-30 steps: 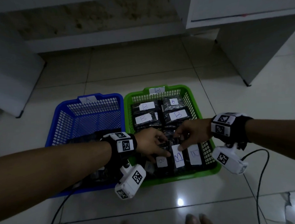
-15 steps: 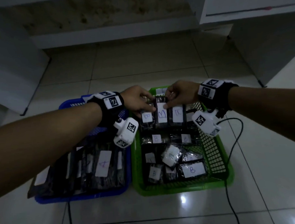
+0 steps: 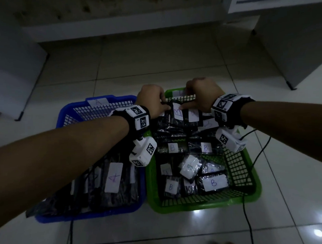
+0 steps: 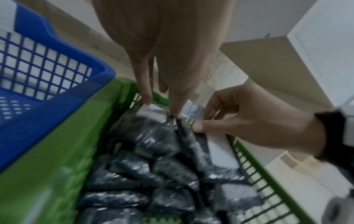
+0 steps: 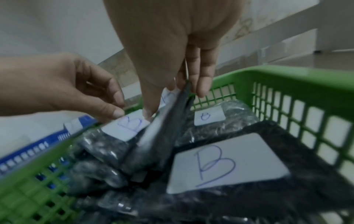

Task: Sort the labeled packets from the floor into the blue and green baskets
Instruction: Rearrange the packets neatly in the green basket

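Observation:
The green basket (image 3: 202, 205) holds several dark packets with white B labels. At its far end, both hands hold a row of upright B packets (image 3: 178, 113). My left hand (image 3: 163, 105) pinches the top edge of the left packet (image 4: 153, 136) between thumb and fingers (image 4: 176, 112). My right hand (image 3: 188, 100) pinches the top edge of a dark packet (image 5: 162, 128) beside it. The two thumbs nearly meet over the middle B label (image 5: 130, 128). The blue basket (image 3: 83, 217), on the left, carries an A tag (image 3: 97, 102) and A-labeled packets (image 3: 112, 177).
White cabinets stand at the left (image 3: 12, 73) and right (image 3: 291, 42), with a wall base (image 3: 115, 29) behind. Black cables (image 3: 247, 219) trail over the glossy tiled floor in front of the baskets. A large B packet (image 5: 226, 163) lies flat near the basket's right wall.
Both hands have carried the row of B packets from the near end of the green basket to its far end and lowered them there. The head view has shifted forward.

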